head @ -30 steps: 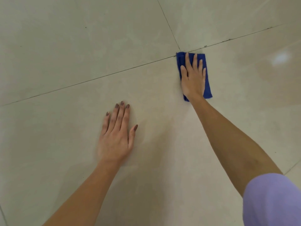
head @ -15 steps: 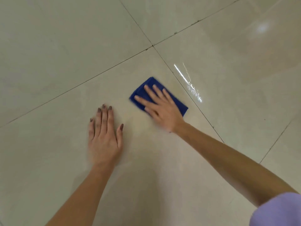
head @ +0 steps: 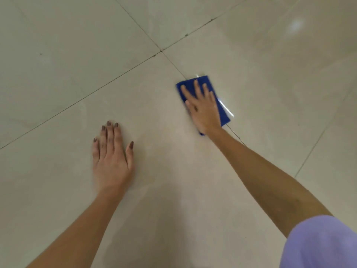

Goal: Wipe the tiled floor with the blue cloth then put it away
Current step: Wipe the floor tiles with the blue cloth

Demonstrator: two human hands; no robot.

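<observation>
R hand (head: pixel 203 111): fingers (head: pixel 197 88) spread, extended flat, palm down on blue cloth (head: pixel 225 115). Not curled round it, no pinch; pressing from above. Hand and cloth edges motion-blurred, nail detail not legible.

Blue cloth: folded rectangle, deep blue, soft matte fabric; weave too blurred to tell. Lies flat on tiled floor (head: pixel 58 45), long axis running up-left to down-right. Sits across a grout line (head: pixel 173 64), just below-right of the four-tile junction. Cloth shows beyond fingertips at top, along R side of hand, and a small corner under the wrist.

L hand (head: pixel 112 159): fingers (head: pixel 111 136) straight, close together, thumb angled out to the side. Palm flat on bare tile, holding nothing. Nails dark brown, long, rounded tips. Well apart from cloth, on the near tile.

Outward: both forearms bare. R upper arm carries a lilac sleeve (head: pixel 320 244), smooth fabric, lower-R corner of view.

Floor: large square tiles, pale beige, glossy glazed finish. Thin dark grout lines, small dark specks along the line at top-R. Bright streak reflection (head: pixel 227 108) just beside cloth's R edge; soft round glare (head: pixel 295 26) top-R. Faint shadow below the arms.
</observation>
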